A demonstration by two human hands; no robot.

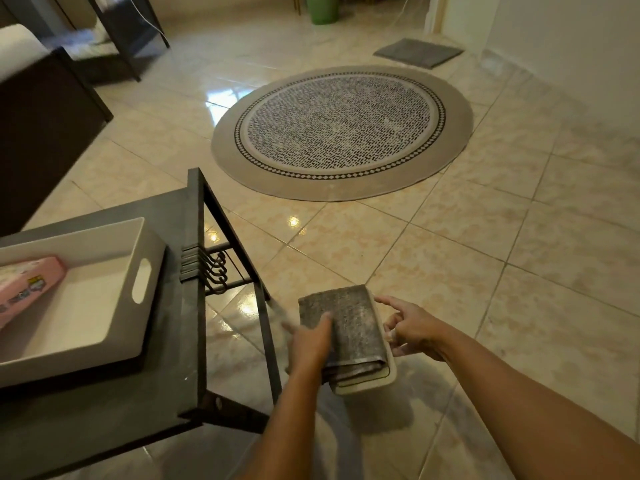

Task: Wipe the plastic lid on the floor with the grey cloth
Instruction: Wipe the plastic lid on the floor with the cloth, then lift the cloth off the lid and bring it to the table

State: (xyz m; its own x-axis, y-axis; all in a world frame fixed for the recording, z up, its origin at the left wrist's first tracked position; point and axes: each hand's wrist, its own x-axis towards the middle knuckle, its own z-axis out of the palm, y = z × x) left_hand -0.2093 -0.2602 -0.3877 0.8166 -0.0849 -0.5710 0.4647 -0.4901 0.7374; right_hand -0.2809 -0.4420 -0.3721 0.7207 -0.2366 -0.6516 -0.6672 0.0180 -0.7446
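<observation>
A folded grey cloth lies on top of a cream plastic lid, of which only the near edge and right rim show. Both are held above the tiled floor, just right of a dark table. My left hand grips them from the left, thumb pressed on the cloth and fingers hidden beneath. My right hand holds the lid's right rim with curled fingers, its index finger stretched out along the far corner.
The dark metal table stands at the left and carries a white tray with a pink box. A round patterned rug lies ahead on the glossy tiles. A grey mat and a green bin are further back.
</observation>
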